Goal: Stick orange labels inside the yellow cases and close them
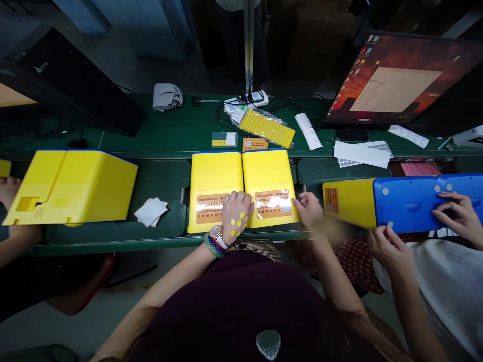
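Two yellow cases stand side by side before me, the left case (217,171) and the right case (266,168), each with an orange printed label near its front edge. My left hand (237,213) lies over the inner edges of both, covering part of the left label (207,207); its fingers are spread, and several yellow round stickers dot its back. At the front right corner of the right case, beside its label (272,203), my right hand (309,208) has its thumb and forefinger bent close together. Anything between those fingertips is too small to make out.
A person's hands touch a blue and yellow case (409,203) on the right. Another yellow case (101,186) and white paper squares (151,211) are on the left. Behind are a bagged yellow sheet (266,128), scissors (206,101), cables and a monitor (400,85).
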`<state>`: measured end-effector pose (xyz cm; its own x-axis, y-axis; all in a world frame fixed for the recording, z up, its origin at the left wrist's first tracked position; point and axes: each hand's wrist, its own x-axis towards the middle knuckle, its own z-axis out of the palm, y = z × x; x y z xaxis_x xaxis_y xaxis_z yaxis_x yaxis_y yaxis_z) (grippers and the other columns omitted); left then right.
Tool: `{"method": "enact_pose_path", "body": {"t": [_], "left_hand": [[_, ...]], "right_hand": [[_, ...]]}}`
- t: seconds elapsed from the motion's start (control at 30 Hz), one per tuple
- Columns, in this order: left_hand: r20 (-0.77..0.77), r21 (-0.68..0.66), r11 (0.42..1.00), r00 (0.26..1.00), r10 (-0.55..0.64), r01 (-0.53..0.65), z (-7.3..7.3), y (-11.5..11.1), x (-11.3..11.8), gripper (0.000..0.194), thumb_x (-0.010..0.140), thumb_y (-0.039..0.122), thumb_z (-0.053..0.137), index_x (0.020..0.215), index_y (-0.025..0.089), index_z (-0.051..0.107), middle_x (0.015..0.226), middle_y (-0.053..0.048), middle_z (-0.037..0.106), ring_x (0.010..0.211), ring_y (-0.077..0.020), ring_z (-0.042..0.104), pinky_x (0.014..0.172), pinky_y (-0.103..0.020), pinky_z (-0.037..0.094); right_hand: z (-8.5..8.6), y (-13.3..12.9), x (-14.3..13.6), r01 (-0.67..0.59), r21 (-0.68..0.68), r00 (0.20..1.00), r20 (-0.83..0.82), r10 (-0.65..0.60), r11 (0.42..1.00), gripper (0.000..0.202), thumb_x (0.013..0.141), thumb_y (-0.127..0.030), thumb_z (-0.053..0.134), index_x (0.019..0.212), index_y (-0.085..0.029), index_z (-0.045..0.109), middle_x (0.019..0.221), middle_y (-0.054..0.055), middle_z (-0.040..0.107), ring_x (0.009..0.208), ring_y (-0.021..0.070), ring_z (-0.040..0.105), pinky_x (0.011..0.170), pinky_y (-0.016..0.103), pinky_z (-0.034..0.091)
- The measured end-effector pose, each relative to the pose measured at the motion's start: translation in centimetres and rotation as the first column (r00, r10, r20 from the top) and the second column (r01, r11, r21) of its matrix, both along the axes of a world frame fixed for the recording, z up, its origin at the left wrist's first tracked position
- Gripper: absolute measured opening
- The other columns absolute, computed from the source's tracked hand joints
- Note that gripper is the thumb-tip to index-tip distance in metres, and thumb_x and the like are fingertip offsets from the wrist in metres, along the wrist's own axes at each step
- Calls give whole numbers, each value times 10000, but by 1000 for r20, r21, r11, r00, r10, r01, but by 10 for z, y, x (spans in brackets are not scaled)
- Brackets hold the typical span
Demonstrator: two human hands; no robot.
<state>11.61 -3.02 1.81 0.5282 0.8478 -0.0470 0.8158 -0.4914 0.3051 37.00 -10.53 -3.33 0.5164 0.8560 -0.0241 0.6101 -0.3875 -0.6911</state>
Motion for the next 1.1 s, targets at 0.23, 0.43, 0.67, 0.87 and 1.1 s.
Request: {"method": "enact_pose_path", "body": {"t": [0.23, 0.43, 0.67, 0.87, 1.1], "left_hand": [[175, 46, 865, 848, -500, 500, -15, -13, 43, 647, 959, 526, 381, 1464, 123, 342, 1557, -163, 320, 1479, -292, 177, 1184, -479, 157], [130, 38, 803, 794, -594, 594, -28, -18, 53, 722, 938, 569, 402, 1490, 111, 316, 1573, -183, 279, 1493, -283, 145, 1205, -492, 104], [95, -78, 748, 752, -652, 659, -6, -22, -47, 712, 931, 522, 472, 1525, 197, 252, 1573, -121, 307, 1472, -229, 239, 1211, -439, 147], [17, -71, 894, 897, -443, 443, -2, -27, -95, 608, 969, 470, 408, 1484, 150, 354, 1541, -141, 369, 1466, -262, 253, 1204, -440, 186], [-55, 18, 989, 988, -144, 145, -17, -14, -101, 696, 952, 495, 414, 1522, 121, 271, 1566, -173, 301, 1477, -311, 205, 1202, -518, 140]], "right_hand": [[3, -7, 3, 2, 26, 999, -38, -1, 1000, 376, 910, -518, 448, 915, -195, 640, 899, 75, 647, 813, 212, 577, 787, 354, 449], [13, -5, -18, -125, 90, 992, 45, 121, 988, 406, 973, -445, 348, 1044, -190, 655, 1058, 126, 649, 1017, 240, 587, 942, 413, 454], [17, -4, -83, -517, -156, 764, 358, 536, 841, 583, 983, -437, 367, 1482, -136, 355, 1572, 149, 284, 1483, 300, 155, 1184, 561, 112], [13, -2, -80, -649, -208, 641, 368, 673, 732, 676, 975, -510, 367, 1539, -164, 230, 1593, 112, 229, 1495, 267, 131, 1200, 524, 90], [13, 0, -84, -569, -207, 716, 352, 603, 796, 732, 968, -538, 359, 1543, -114, 198, 1593, 167, 192, 1494, 309, 114, 1192, 568, 91]]}}
